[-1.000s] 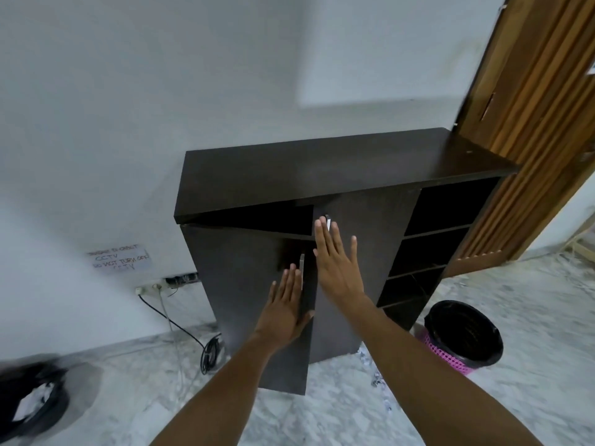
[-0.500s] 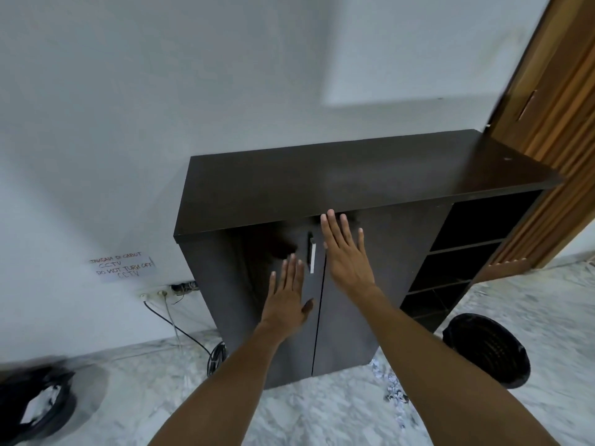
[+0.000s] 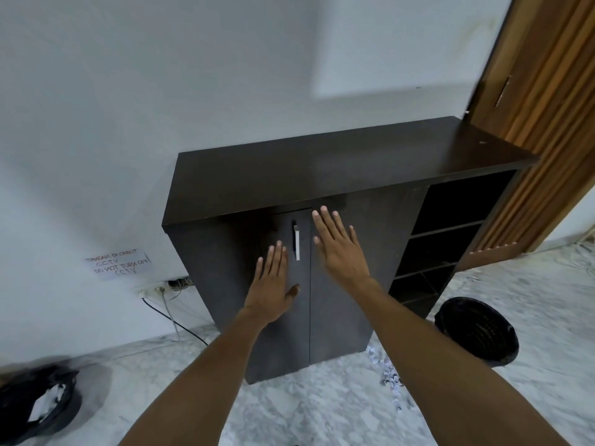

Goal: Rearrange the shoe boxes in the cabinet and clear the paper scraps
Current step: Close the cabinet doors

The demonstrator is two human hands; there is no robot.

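**Cabinet (image 3: 322,165) doors closed under 2 flat palms**

The left hand (image 3: 273,281) lies spread flat on the left door beside the handle (image 3: 296,241). The right hand (image 3: 338,249) lies likewise on the right door, probably pressing both flush. Any shoe boxes are hidden inside. Paper scraps (image 3: 391,378) litter the marble floor (image 3: 322,410) near a black bin (image 3: 476,333).

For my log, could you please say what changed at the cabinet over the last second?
The left door and right door, ajar a second ago, swung shut under the left hand and right hand. Both hands stayed flat, gripping nothing; paper scraps stayed on the floor.
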